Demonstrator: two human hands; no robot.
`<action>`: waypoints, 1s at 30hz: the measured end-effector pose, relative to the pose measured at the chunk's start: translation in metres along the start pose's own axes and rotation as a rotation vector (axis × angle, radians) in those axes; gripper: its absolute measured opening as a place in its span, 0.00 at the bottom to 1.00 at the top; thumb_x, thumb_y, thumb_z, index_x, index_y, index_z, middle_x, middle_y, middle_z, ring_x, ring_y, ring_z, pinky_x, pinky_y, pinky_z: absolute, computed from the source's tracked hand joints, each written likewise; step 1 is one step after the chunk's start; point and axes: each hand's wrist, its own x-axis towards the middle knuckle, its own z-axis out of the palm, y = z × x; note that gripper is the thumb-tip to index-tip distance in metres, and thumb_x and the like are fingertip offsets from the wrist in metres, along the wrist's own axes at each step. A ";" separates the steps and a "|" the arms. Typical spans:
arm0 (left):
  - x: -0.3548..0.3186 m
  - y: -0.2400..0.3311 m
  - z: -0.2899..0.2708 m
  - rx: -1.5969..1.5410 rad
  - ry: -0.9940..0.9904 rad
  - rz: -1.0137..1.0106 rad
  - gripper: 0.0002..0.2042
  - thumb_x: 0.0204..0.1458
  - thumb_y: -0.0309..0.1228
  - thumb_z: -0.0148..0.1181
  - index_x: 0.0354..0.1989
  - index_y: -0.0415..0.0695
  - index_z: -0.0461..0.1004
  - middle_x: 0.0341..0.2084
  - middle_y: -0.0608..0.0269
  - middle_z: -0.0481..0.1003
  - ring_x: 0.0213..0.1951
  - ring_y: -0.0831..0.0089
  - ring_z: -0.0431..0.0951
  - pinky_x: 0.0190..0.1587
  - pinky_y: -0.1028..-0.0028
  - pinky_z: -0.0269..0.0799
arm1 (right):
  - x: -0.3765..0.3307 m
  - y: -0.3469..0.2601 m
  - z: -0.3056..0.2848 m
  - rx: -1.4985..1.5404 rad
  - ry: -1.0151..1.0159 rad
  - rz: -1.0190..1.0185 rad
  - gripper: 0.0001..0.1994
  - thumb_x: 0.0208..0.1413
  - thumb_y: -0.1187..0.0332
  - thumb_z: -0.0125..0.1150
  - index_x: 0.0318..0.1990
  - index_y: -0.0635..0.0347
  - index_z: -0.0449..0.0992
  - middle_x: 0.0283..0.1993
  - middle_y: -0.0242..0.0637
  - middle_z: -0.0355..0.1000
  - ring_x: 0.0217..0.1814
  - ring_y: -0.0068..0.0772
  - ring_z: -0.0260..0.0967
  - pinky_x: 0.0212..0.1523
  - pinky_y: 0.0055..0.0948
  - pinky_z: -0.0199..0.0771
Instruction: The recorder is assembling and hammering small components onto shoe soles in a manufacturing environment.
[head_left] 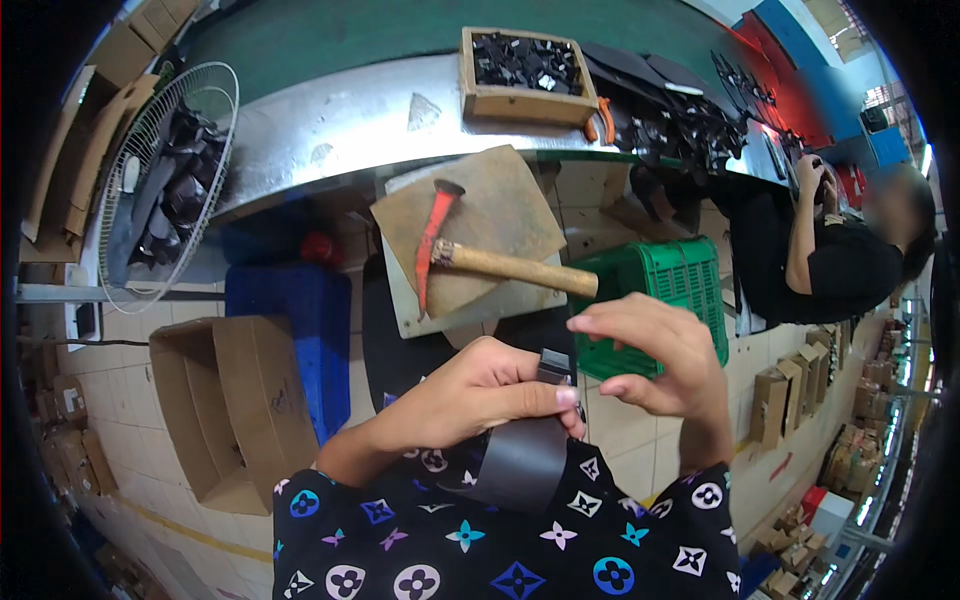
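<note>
A worn brown board point(500, 215) lies tilted on a pale slab in front of the person, and on it rests a hammer with a red pointed head and a light wooden handle point(470, 260). Behind runs a shiny metal bench edge point(330, 130) carrying a shallow wooden tray of small black parts point(525, 65). To the left sit a round wire fan guard heaped with dark pieces point(165, 180), a blue plastic crate point(285, 320) and an open cardboard box point(235, 405); a green plastic basket point(665, 275) stands just behind the hands. Another person in black point(815, 255) works at the bench on the right.

The left hand point(470, 395) reaches across the lap, fingers and thumb pinched on a dark grey flexible strip point(520, 455) that hangs onto the patterned black shirt. The right hand point(650, 355) is raised close above the strip's upper end — fingers curled, thumb out, gripping nothing that I can make out.

Between hands and board there is a narrow free gap — the hammer handle juts toward it.
</note>
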 end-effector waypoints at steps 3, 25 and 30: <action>-0.008 0.002 0.009 0.066 -0.031 -0.031 0.14 0.62 0.38 0.59 0.36 0.39 0.83 0.24 0.70 0.78 0.27 0.86 0.70 0.30 0.80 0.64 | 0.012 0.010 -0.004 0.034 -0.163 -0.147 0.20 0.52 0.63 0.71 0.47 0.68 0.77 0.42 0.45 0.78 0.39 0.44 0.78 0.38 0.33 0.78; -0.011 -0.031 0.025 -0.031 -0.572 0.016 0.17 0.61 0.42 0.60 0.31 0.39 0.83 0.17 0.69 0.74 0.22 0.84 0.69 0.25 0.76 0.62 | 0.014 -0.032 0.010 0.220 -0.531 -0.447 0.15 0.56 0.66 0.64 0.31 0.74 0.74 0.22 0.38 0.66 0.16 0.30 0.62 0.12 0.27 0.59; -0.014 -0.027 0.019 0.094 -0.590 -0.010 0.18 0.61 0.41 0.59 0.28 0.38 0.81 0.17 0.66 0.75 0.21 0.82 0.70 0.26 0.76 0.63 | 0.007 -0.026 0.024 0.316 -0.463 -0.461 0.14 0.57 0.66 0.63 0.31 0.74 0.74 0.21 0.36 0.65 0.15 0.29 0.60 0.12 0.26 0.57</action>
